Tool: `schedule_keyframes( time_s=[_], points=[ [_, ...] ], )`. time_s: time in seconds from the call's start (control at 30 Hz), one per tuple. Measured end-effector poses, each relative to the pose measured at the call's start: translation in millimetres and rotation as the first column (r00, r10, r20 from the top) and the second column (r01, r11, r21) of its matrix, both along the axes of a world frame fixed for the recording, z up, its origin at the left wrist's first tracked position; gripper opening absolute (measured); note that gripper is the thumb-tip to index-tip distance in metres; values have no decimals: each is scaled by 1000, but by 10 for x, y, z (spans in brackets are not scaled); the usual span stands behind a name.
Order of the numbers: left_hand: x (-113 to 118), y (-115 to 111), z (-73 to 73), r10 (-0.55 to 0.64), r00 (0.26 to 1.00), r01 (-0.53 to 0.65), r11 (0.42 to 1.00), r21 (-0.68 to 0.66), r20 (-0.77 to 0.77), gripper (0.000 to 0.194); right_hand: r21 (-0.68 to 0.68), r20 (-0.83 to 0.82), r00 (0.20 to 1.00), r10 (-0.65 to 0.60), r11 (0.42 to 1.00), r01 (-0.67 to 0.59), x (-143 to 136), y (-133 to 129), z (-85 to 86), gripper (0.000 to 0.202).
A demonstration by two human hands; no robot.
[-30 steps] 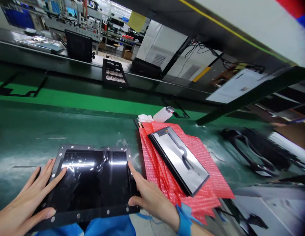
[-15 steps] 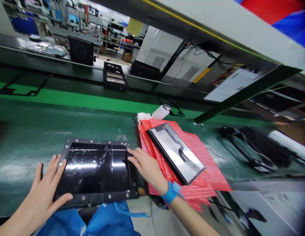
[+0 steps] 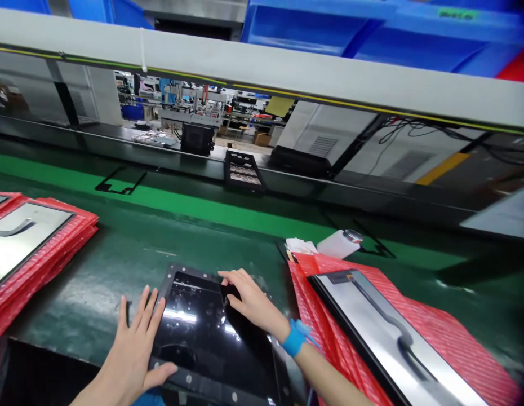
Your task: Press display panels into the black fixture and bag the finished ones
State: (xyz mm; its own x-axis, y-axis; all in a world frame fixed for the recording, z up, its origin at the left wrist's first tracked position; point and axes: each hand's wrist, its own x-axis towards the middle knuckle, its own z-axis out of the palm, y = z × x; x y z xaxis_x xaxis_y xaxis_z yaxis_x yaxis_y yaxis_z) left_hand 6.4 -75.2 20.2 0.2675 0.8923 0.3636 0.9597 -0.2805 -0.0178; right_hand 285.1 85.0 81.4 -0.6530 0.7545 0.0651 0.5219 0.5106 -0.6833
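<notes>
My left hand (image 3: 133, 344), palm down and fingers spread wide, is resting along the left end of a glossy black rectangular panel in a flat dark frame dotted with silver discs (image 3: 211, 349); it is gripping nothing, its thumb lying on the near-left corner. The panel is lying between my hands, its long axis running left to right and slanting nearer at the right. My right hand (image 3: 253, 299), wearing a blue wristband (image 3: 293, 338), is reaching over the panel to its far edge, forefinger and thumb narrowly parted; whether they are pinching anything, I cannot tell. Right of the panel, a silver-backed display with a grey ribbon cable (image 3: 384, 344) is lying on red bubble-wrap sheets (image 3: 456, 332); well left, a similar silver-backed display (image 3: 31, 242) is lying on more red wrap. Beyond the panel, rightward, a white bottle with a silver cap (image 3: 338, 245) is lying tilted; farther, a black compartmented tray (image 3: 244, 169) is sitting on a ledge.
</notes>
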Motion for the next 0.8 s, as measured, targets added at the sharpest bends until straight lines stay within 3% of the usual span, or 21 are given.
schedule_keyframes(
  time_s=[0.13,0.2,0.27,0.3,0.33,0.4,0.47,0.5,0.53,0.57,0.63,0.7,0.8],
  points=[
    [-10,-10,-48,-1,994,7,999,-54,105,111,-232,-83,995,61,969,-79,-40,237,94,53],
    [-17,8,-67,-41,969,64,994,-84,243,103,-306,-122,987,108,942,-141,-54,292,224,55],
    [-21,63,-53,-100,884,161,982,-96,456,90,-360,-177,976,127,915,-185,-53,318,396,53],
    [-17,105,-24,-113,798,217,970,-106,592,83,-390,-217,969,118,899,-197,-49,330,491,52],
    [-5,156,23,-107,664,283,952,-116,740,77,-417,-263,961,89,888,-196,-46,343,587,51],
    [58,283,166,-24,249,430,899,-88,968,71,-438,-348,937,-15,887,-148,-57,388,771,50],
    [180,446,354,98,-226,498,867,28,969,67,-390,-406,905,-128,920,-45,-118,468,918,50],
    [256,542,452,130,-412,484,870,96,902,61,-348,-432,884,-178,937,19,-171,527,968,50],
    [333,650,547,141,-546,451,880,148,826,54,-306,-455,863,-218,949,78,-237,601,1000,51],
    [402,770,635,138,-641,406,896,181,755,48,-268,-475,845,-248,955,129,-312,688,1015,52],
    [486,1047,771,102,-751,301,932,201,652,43,-210,-489,827,-279,957,198,-462,886,1001,59],
    [455,1376,847,49,-794,200,962,185,605,43,-154,-464,840,-281,959,236,-556,1067,958,68],
    [172,1961,885,-2,-802,75,992,105,597,36,-3,-386,883,-268,957,289,-491,1157,882,73]
  ],
)
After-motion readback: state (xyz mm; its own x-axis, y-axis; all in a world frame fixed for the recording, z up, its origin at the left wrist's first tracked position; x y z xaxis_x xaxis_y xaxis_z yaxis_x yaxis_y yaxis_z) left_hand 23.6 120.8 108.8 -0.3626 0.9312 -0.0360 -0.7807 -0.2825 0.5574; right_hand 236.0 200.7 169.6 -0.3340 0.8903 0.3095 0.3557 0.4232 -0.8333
